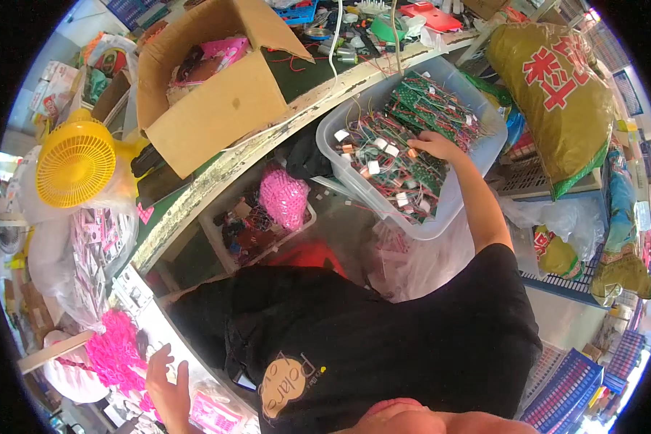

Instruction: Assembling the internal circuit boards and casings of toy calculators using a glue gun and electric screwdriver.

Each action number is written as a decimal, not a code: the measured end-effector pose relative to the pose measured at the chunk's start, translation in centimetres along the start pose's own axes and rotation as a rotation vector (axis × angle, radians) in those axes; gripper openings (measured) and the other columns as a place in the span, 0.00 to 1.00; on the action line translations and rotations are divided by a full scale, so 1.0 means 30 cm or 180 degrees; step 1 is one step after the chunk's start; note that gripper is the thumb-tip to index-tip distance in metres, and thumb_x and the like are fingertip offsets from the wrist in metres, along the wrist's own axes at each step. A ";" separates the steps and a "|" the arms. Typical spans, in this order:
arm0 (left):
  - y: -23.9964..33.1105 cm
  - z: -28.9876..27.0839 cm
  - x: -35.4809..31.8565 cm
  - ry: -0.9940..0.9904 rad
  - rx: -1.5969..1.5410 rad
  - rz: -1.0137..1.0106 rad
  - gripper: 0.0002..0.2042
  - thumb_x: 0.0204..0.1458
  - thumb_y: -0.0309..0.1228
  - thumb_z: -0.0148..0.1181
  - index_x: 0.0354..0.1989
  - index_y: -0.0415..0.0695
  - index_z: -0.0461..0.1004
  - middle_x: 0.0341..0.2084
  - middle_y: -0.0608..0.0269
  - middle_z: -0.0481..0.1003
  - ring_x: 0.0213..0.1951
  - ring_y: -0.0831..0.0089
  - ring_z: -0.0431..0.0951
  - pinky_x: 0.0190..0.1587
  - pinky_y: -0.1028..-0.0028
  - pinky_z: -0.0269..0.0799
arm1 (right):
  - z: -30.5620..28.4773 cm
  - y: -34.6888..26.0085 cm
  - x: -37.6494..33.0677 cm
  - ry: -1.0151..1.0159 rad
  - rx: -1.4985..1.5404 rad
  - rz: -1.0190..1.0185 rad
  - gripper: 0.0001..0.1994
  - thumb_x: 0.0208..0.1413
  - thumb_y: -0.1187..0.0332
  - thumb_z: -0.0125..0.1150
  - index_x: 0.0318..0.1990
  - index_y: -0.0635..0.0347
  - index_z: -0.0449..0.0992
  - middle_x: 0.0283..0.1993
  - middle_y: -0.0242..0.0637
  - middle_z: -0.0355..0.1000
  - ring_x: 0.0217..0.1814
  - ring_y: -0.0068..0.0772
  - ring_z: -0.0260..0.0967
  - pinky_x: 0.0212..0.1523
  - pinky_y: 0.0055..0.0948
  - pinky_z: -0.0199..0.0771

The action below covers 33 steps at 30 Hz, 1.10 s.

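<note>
My right hand (435, 145) reaches into a clear plastic tub (452, 230) at the upper right. Its fingers are bent together among green circuit boards with wires (430, 173); what they grip, if anything, is too small to make out. White blocky parts (380, 144) lie among the boards close to these fingers. More green boards (430, 108) are piled at the tub's far end. At the lower left my left hand (168, 388) is raised and open, fingers apart and holding nothing, beside bright pink netting (116, 351) and a pink-and-white package (215, 414).
An open cardboard box (217, 119) stands on the worn-edged workbench (195, 170). A yellow fan (77, 163) is at the left. Below the bench, a tray (307, 220) holds a pink bubble-wrapped bundle (283, 199). A big olive sack (553, 87) stands right of the tub.
</note>
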State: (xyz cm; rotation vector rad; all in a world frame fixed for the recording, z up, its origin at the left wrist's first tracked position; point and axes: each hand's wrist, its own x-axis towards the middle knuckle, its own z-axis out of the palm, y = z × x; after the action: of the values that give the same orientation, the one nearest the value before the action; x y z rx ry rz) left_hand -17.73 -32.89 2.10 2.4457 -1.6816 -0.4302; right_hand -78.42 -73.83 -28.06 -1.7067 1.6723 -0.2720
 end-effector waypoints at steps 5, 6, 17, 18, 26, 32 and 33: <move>0.011 0.014 0.000 0.0042 0.0085 0.0070 0.20 0.45 0.22 0.64 0.50 0.37 0.74 0.43 0.50 0.77 0.39 0.57 0.78 0.42 0.62 0.72 | -0.045 0.007 0.037 0.0288 0.0024 0.0137 0.31 0.55 0.39 0.59 0.41 0.66 0.81 0.37 0.42 0.77 0.40 0.35 0.72 0.47 0.32 0.70; 0.013 0.018 0.005 0.0055 0.0081 0.0075 0.19 0.45 0.22 0.64 0.49 0.37 0.74 0.43 0.50 0.77 0.39 0.57 0.78 0.42 0.62 0.73 | -0.027 -0.018 0.027 0.0174 -0.0145 0.0384 0.31 0.55 0.40 0.59 0.42 0.66 0.81 0.37 0.42 0.78 0.41 0.34 0.73 0.47 0.31 0.70; 0.036 0.031 0.037 -0.0006 -0.0051 0.0336 0.18 0.49 0.23 0.62 0.50 0.37 0.75 0.41 0.52 0.77 0.39 0.62 0.79 0.39 0.66 0.73 | -0.121 -0.172 -0.161 -0.0245 0.2501 0.0622 0.25 0.59 0.49 0.60 0.52 0.63 0.75 0.44 0.38 0.76 0.41 0.28 0.74 0.39 0.26 0.74; 0.038 0.034 0.036 0.0002 -0.0097 0.0339 0.18 0.48 0.23 0.62 0.49 0.37 0.75 0.41 0.51 0.77 0.39 0.62 0.79 0.39 0.66 0.73 | -0.109 -0.184 -0.220 -0.0045 0.3169 0.0512 0.24 0.58 0.49 0.60 0.50 0.61 0.76 0.40 0.35 0.76 0.37 0.27 0.74 0.35 0.26 0.74; 0.089 0.057 0.071 -0.0330 -0.0376 0.0526 0.19 0.44 0.22 0.66 0.47 0.37 0.75 0.41 0.49 0.77 0.39 0.56 0.79 0.43 0.64 0.74 | -0.158 -0.111 -0.222 -0.0631 0.3219 -0.0003 0.21 0.57 0.54 0.61 0.51 0.59 0.73 0.36 0.31 0.75 0.34 0.24 0.72 0.38 0.26 0.75; 0.150 0.104 0.117 -0.0436 -0.0597 0.0929 0.20 0.43 0.21 0.66 0.48 0.36 0.75 0.39 0.50 0.77 0.38 0.60 0.79 0.42 0.66 0.74 | -0.112 -0.119 -0.191 -0.0183 0.3111 -0.0425 0.28 0.54 0.54 0.67 0.56 0.64 0.71 0.39 0.29 0.75 0.39 0.22 0.73 0.42 0.24 0.74; 0.166 0.114 0.130 -0.0469 -0.0617 0.1051 0.20 0.43 0.21 0.66 0.48 0.36 0.75 0.39 0.50 0.77 0.38 0.60 0.79 0.42 0.65 0.74 | -0.119 -0.127 -0.203 -0.0326 0.3315 -0.0643 0.30 0.53 0.54 0.68 0.57 0.65 0.70 0.41 0.29 0.75 0.42 0.22 0.73 0.44 0.25 0.74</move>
State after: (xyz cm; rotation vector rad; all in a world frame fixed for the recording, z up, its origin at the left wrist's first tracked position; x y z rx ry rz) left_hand -21.93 -38.17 -0.37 1.9968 -1.9529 -0.7023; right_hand -78.43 -69.75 -21.18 -1.0388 0.9617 -0.9398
